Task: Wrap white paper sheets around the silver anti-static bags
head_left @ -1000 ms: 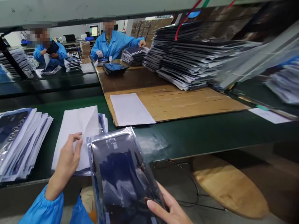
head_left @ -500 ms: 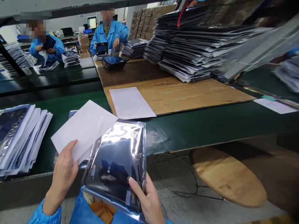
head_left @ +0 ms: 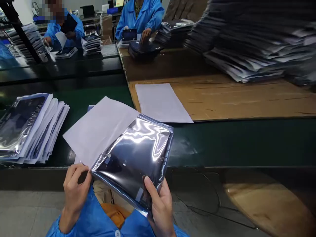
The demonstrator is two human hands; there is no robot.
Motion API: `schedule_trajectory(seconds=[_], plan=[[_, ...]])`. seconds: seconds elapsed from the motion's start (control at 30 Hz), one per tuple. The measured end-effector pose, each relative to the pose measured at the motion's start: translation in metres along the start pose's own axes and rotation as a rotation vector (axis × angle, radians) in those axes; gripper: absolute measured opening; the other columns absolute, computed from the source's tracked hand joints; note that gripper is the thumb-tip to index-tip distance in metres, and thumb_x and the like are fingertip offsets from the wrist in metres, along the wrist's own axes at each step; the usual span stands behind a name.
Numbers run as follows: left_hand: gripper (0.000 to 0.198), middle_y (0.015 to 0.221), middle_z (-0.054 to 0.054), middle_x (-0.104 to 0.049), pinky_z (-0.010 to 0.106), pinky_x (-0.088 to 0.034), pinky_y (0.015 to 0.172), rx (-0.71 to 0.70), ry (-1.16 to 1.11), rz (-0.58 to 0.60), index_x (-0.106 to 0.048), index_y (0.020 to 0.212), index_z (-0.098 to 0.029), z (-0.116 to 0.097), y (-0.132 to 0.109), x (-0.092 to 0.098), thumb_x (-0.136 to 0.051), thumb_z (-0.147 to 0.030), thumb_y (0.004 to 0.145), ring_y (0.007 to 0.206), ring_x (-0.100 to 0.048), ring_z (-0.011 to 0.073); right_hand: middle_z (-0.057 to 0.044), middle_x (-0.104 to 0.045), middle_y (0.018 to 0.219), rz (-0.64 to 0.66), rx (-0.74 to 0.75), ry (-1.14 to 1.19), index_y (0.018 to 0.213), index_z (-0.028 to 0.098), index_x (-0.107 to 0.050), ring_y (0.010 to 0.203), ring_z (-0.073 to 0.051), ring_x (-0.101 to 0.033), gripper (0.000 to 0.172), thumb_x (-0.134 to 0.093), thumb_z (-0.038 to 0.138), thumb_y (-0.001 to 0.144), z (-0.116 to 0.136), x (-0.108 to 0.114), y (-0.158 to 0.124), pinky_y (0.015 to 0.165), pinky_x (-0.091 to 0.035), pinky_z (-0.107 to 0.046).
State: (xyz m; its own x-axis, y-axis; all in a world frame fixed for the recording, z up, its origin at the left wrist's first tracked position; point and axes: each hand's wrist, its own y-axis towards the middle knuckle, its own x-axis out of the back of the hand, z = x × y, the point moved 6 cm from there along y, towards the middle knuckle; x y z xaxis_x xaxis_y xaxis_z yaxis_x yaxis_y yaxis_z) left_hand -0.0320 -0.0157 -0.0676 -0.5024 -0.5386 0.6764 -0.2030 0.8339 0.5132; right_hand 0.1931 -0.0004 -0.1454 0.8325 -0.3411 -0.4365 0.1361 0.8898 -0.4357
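Observation:
My right hand point(head_left: 161, 205) grips the lower right corner of a dark flat panel in a shiny clear plastic bag point(head_left: 130, 161), thumb on top and fingers beneath. The bagged panel is tilted above the near table edge. My left hand point(head_left: 75, 189) is closed, thumb and forefinger pinched at the lower corner of a white paper sheet point(head_left: 101, 128). That sheet lies against the bag's left edge; whether the two are joined I cannot tell. Part of another item with a bluish edge point(head_left: 91, 107) shows behind the sheet.
Left stands a stack of bagged panels with white sheets point(head_left: 27, 128). Another white sheet point(head_left: 163, 102) lies partly on a brown board point(head_left: 237, 98). A tall panel stack point(head_left: 247, 42) rises at right. Two co-workers in blue sit across the green table point(head_left: 222, 141). A wooden stool point(head_left: 269, 200) is at lower right.
My left hand has moved from the sheet's face down to its lower corner and pinches there. The bagged panel has turned clockwise. The camera view has shifted, and a co-worker's hand reaches onto the dark pile.

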Motion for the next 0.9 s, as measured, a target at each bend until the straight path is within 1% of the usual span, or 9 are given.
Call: schedule_trajectory(seconds=[0.2,0.33,0.5,0.57,0.63,0.7,0.77,0.83,0.9], plan=[[0.009,0.079,-0.001,-0.058,0.022,-0.047,0.069,0.149,-0.187,-0.058,-0.061,0.079,-0.022,0.004,-0.002,0.003,-0.056,-0.016,0.084,0.077,-0.057,0.0127,0.000,-0.070,0.093,-0.005,-0.011,0.016,0.108,0.026,-0.059,0.094,-0.022,-0.066,0.041,-0.073,0.039,0.072,0.004,-0.009,0.003,0.077,-0.055,-0.030],[0.013,0.067,-0.003,-0.054,0.019,-0.045,0.056,0.243,-0.261,-0.074,-0.058,0.075,-0.021,0.005,-0.005,0.003,-0.052,-0.020,0.087,0.061,-0.053,0.0107,0.001,-0.070,0.085,-0.010,-0.022,0.024,0.098,0.024,-0.060,0.084,-0.021,-0.068,0.034,-0.074,0.039,0.071,0.005,-0.009,0.003,0.068,-0.055,-0.028],[0.009,0.066,-0.002,-0.062,0.022,-0.045,0.057,0.101,-0.202,-0.013,-0.062,0.077,-0.021,-0.004,-0.013,-0.002,-0.057,-0.018,0.084,0.060,-0.057,0.0120,0.004,-0.068,0.076,-0.046,-0.006,0.003,0.101,0.026,-0.060,0.074,-0.020,-0.067,0.035,-0.073,0.040,0.072,0.001,-0.006,0.002,0.065,-0.056,-0.029],[0.010,0.067,-0.002,-0.064,0.022,-0.045,0.060,0.059,-0.214,0.047,-0.064,0.078,-0.022,-0.012,-0.020,-0.007,-0.059,-0.015,0.082,0.062,-0.058,0.0124,0.002,-0.070,0.087,-0.047,0.012,-0.022,0.110,0.027,-0.057,0.083,-0.022,-0.067,0.040,-0.070,0.041,0.075,-0.003,-0.007,0.000,0.070,-0.056,-0.031],[0.011,0.063,-0.003,-0.062,0.022,-0.044,0.056,0.099,-0.293,0.089,-0.064,0.075,-0.023,-0.017,-0.028,-0.012,-0.059,-0.016,0.082,0.058,-0.057,0.0115,-0.002,-0.069,0.105,-0.035,0.040,-0.048,0.123,0.028,-0.051,0.096,-0.024,-0.065,0.047,-0.065,0.040,0.079,-0.008,-0.010,-0.004,0.079,-0.055,-0.034],[0.015,0.057,-0.003,-0.058,0.021,-0.043,0.052,0.264,-0.449,0.082,-0.061,0.068,-0.023,-0.016,-0.037,-0.016,-0.060,-0.025,0.083,0.053,-0.054,0.0109,-0.005,-0.065,0.117,-0.043,0.073,-0.081,0.133,0.028,-0.043,0.103,-0.024,-0.062,0.055,-0.062,0.041,0.082,-0.014,-0.011,-0.011,0.085,-0.052,-0.036],[0.023,0.060,-0.002,-0.059,0.022,-0.046,0.052,0.517,-0.696,0.014,-0.060,0.072,-0.024,-0.009,-0.045,-0.019,-0.056,-0.043,0.084,0.055,-0.056,0.0122,-0.007,-0.061,0.125,-0.075,0.099,-0.109,0.139,0.027,-0.036,0.107,-0.025,-0.060,0.063,-0.061,0.042,0.082,-0.022,-0.008,-0.021,0.089,-0.051,-0.037],[0.041,0.079,0.003,-0.067,0.027,-0.052,0.059,0.784,-0.932,-0.054,-0.062,0.091,-0.024,-0.002,-0.053,-0.023,-0.048,-0.062,0.081,0.069,-0.063,0.0171,-0.009,-0.058,0.129,-0.100,0.118,-0.153,0.142,0.027,-0.029,0.110,-0.027,-0.059,0.071,-0.061,0.044,0.082,-0.035,-0.002,-0.035,0.091,-0.050,-0.038],[0.062,0.099,0.008,-0.069,0.034,-0.056,0.070,0.996,-1.004,-0.098,-0.057,0.112,-0.024,0.006,-0.060,-0.023,-0.046,-0.071,0.075,0.086,-0.066,0.0232,-0.010,-0.059,0.128,-0.060,0.111,-0.234,0.143,0.026,-0.027,0.111,-0.028,-0.059,0.075,-0.062,0.046,0.081,-0.053,0.007,-0.049,0.091,-0.049,-0.040]])
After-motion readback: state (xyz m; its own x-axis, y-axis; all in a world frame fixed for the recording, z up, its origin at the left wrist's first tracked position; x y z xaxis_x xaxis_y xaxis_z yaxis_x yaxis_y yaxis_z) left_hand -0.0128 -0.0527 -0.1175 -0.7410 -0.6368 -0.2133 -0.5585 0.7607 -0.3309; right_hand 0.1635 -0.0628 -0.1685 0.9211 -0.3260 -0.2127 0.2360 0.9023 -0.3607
